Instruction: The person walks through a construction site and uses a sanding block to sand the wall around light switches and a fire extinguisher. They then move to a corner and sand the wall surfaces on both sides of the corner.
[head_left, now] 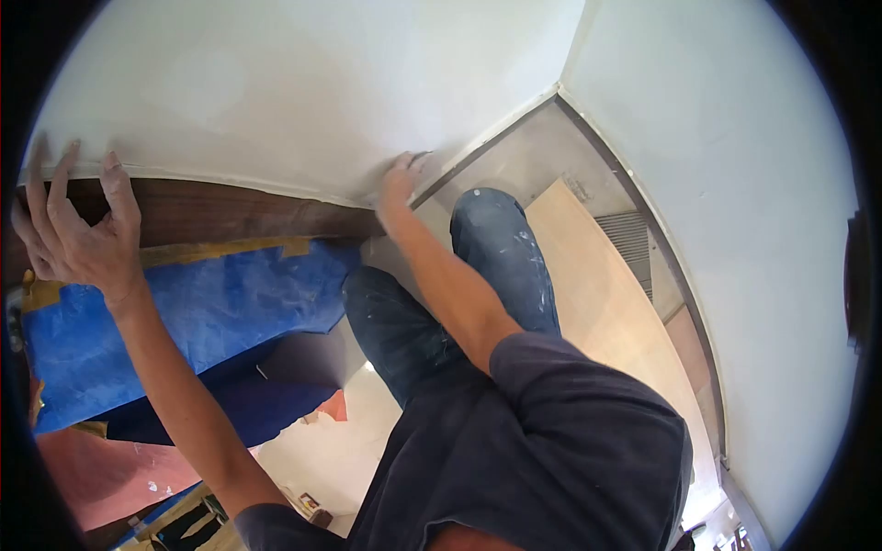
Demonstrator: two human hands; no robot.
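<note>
White wall (303, 83) rises in front of me, with a pale strip along its bottom edge above a dark wooden board (230, 204). At the far left, my left hand (87, 230) has its fingers spread, with the tips at the wall's lower edge and nothing held. My right hand (401, 184) is low against the same wall, left of the corner, its fingers bent and pressed together. A thin dark edge shows at its fingertips; what it belongs to is too small to tell. Both hands look dusty.
Blue sheeting (220, 303) fixed with brown tape covers a surface below the board. A light wooden panel (597, 275) lies right of my knees, near a grey vent grille (627, 243). A second white wall (735, 184) stands at the right. Pinkish sheeting (119, 473) lies lower left.
</note>
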